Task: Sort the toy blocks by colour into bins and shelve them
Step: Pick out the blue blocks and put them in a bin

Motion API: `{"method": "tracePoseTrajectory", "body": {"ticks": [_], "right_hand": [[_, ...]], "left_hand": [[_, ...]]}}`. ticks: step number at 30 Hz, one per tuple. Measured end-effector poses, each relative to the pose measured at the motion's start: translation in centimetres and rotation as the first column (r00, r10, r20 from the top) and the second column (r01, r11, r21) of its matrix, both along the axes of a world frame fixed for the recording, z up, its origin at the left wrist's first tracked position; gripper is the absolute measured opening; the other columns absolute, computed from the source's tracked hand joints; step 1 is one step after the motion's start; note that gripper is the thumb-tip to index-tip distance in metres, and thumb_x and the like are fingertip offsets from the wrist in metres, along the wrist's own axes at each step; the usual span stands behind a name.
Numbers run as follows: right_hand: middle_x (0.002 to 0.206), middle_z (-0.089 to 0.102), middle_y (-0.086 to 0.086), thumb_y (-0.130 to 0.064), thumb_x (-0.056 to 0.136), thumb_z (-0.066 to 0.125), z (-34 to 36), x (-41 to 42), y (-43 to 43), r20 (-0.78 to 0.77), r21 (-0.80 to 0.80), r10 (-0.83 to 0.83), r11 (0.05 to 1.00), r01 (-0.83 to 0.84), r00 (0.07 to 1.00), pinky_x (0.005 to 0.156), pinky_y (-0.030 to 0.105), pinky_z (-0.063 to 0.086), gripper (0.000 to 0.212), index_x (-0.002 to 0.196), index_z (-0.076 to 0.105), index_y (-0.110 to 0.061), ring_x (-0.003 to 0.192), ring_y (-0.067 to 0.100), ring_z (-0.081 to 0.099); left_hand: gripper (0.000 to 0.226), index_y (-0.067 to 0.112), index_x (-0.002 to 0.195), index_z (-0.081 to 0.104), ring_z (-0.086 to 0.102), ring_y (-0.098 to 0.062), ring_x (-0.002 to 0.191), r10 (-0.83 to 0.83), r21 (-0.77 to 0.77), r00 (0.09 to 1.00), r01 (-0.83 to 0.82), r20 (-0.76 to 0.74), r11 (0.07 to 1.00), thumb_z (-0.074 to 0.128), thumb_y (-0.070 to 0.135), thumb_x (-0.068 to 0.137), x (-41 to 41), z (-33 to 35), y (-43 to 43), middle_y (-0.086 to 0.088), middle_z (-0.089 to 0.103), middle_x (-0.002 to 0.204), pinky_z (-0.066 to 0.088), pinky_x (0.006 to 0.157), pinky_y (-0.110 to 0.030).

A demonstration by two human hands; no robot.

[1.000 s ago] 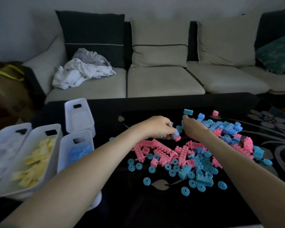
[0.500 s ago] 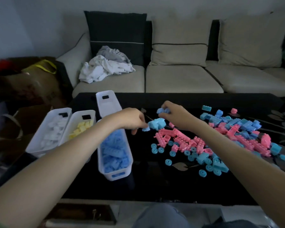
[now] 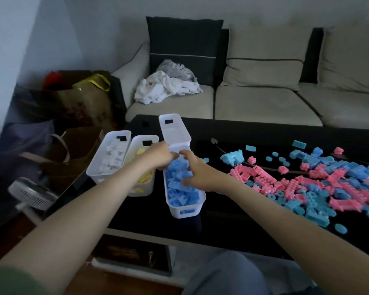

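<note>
While both hands meet over the blue bin (image 3: 185,211), left hand (image 3: 158,155) curled, its hold impossible to tell, right hand (image 3: 197,173) loosely spread, holding nothing, blue blocks (image 3: 179,194) beneath, yellow bin (image 3: 141,191) and white bin (image 3: 98,175) leftward, empty bin (image 3: 175,133) beyond, mixed pile (image 3: 307,188) rightward.

Hands: left hand (image 3: 158,156) and right hand (image 3: 197,175), both bare | Arms: bare forearms (image 3: 83,209) | Left upper arm: green sleeve (image 3: 9,279) | Legs: blue-grey trousers (image 3: 228,273), one knee showing
</note>
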State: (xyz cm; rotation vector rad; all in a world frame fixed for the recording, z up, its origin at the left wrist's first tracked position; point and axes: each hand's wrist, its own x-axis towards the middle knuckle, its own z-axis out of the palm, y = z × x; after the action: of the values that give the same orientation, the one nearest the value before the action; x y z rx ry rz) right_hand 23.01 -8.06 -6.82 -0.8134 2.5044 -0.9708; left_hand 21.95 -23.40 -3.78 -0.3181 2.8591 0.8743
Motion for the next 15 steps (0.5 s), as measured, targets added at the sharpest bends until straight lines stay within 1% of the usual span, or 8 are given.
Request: {"method": "tracePoseTrajectory", "body": {"ticks": [1, 2, 3, 5, 7, 9, 12, 15], "right_hand": [[0.137, 0.033, 0.008, -0.016, 0.084, 0.063, 0.1, 0.1, 0.3, 0.019, -0.026, 0.011, 1.0, -0.011, 1.0, 0.099, 0.038, 0.043, 0.083, 0.145, 0.008, -0.033, 0.125, 0.021, 0.036], [0.143, 0.029, 0.007, -0.017, 0.084, 0.064, 0.2, 0.1, 0.5, 0.032, -0.057, 0.017, 0.998, -0.015, 0.999, 0.101, 0.037, 0.042, 0.089, 0.146, 0.002, -0.035, 0.13, 0.02, 0.034], [0.148, 0.025, 0.004, -0.017, 0.084, 0.065, 0.4, 0.1, 1.0, 0.032, -0.087, 0.014, 0.996, -0.011, 0.999, 0.103, 0.037, 0.041, 0.092, 0.147, 0.0, -0.035, 0.133, 0.019, 0.032], [0.153, 0.021, 0.0, -0.017, 0.085, 0.064, 0.6, 0.1, 2.4, 0.0, -0.119, -0.013, 0.993, 0.013, 1.0, 0.106, 0.036, 0.039, 0.089, 0.149, 0.003, -0.032, 0.137, 0.017, 0.032], [0.152, 0.024, 0.0, -0.016, 0.089, 0.059, 0.6, -0.2, 4.5, -0.028, -0.111, -0.106, 0.989, 0.103, 0.994, 0.105, 0.032, 0.039, 0.076, 0.149, 0.013, -0.026, 0.134, 0.015, 0.036], [0.146, 0.037, 0.002, -0.016, 0.095, 0.05, 0.7, -0.4, 7.5, -0.022, -0.053, -0.202, 0.978, 0.2, 0.979, 0.099, 0.03, 0.044, 0.059, 0.146, 0.023, -0.026, 0.123, 0.014, 0.048], [0.125, 0.055, -0.002, -0.017, 0.099, 0.04, 1.1, -0.9, 12.7, 0.017, -0.002, -0.32, 0.947, 0.32, 0.947, 0.079, 0.024, 0.052, 0.039, 0.137, 0.043, -0.025, 0.093, 0.007, 0.062], [0.111, 0.062, 0.0, -0.007, 0.097, 0.039, 1.2, -1.4, 19.2, -0.109, 0.061, -0.527, 0.843, 0.535, 0.843, 0.062, 0.021, 0.05, 0.033, 0.121, 0.058, -0.018, 0.074, 0.008, 0.063]], "left_hand": [[0.024, 0.007, 0.1, 0.059, 0.057, -0.019, 0.059, 0.038, 0.045, 0.999, -0.038, -0.012, 0.998, 0.053, 0.03, 0.095, 0.0, 0.0, 0.2, -0.008, 0.054, 0.072, 0.044, 0.05, -0.023], [0.031, 0.004, 0.106, 0.057, 0.059, -0.019, 0.059, 0.061, 0.06, 0.998, -0.06, -0.03, 0.996, 0.053, 0.032, 0.094, -0.3, -0.2, 0.3, -0.007, 0.054, 0.073, 0.046, 0.05, -0.024], [0.036, 0.004, 0.11, 0.055, 0.061, -0.02, 0.063, 0.058, 0.03, 0.997, -0.057, -0.051, 0.998, 0.053, 0.035, 0.094, -0.5, -0.2, 0.5, -0.009, 0.059, 0.081, 0.049, 0.053, -0.027], [0.046, 0.003, 0.12, 0.048, 0.062, -0.024, 0.08, 0.042, -0.109, 0.99, -0.057, -0.132, 0.992, 0.048, 0.041, 0.094, -0.6, -0.1, 1.2, -0.013, 0.063, 0.104, 0.05, 0.065, -0.033], [0.047, 0.003, 0.125, 0.042, 0.058, -0.029, 0.094, -0.014, -0.2, 0.979, -0.027, -0.201, 0.979, 0.042, 0.04, 0.097, -0.6, 0.3, 2.9, -0.014, 0.057, 0.115, 0.043, 0.07, -0.036], [0.041, 0.006, 0.125, 0.043, 0.054, -0.032, 0.107, -0.104, -0.25, 0.967, 0.044, -0.233, 0.967, 0.04, 0.036, 0.098, -0.3, 0.5, 6.1, -0.015, 0.053, 0.12, 0.041, 0.078, -0.037], [0.036, 0.01, 0.131, 0.045, 0.049, -0.036, 0.118, -0.251, -0.21, 0.921, 0.194, -0.297, 0.958, 0.045, 0.02, 0.096, -0.3, -0.1, 11.9, -0.018, 0.049, 0.127, 0.04, 0.092, -0.04], [0.045, 0.015, 0.137, 0.043, 0.044, -0.035, 0.122, -0.425, -0.18, 0.864, 0.388, -0.27, 0.904, 0.046, 0.008, 0.093, -0.3, -1.5, 18.6, -0.017, 0.046, 0.132, 0.04, 0.097, -0.039]]}}
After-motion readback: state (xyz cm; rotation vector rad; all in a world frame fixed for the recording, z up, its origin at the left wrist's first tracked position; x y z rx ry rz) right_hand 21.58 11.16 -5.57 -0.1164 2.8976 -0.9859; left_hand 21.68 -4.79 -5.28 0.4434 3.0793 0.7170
